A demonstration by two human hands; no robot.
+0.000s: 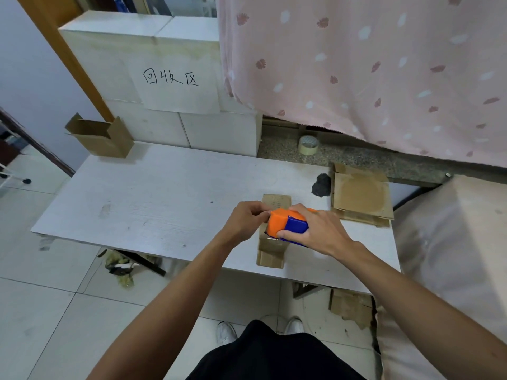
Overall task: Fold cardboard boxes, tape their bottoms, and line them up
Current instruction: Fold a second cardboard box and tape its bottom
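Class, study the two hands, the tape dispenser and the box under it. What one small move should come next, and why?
Probably draw the tape end out and press it onto the box. The right hand grips the tape dispenser just above the box on the table, while the left hand pinches at the dispenser's front edge, where tape would feed out.

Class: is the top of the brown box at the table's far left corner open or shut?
Open: the box stands upright and its top flaps stick up, unfolded, leaving the mouth uncovered.
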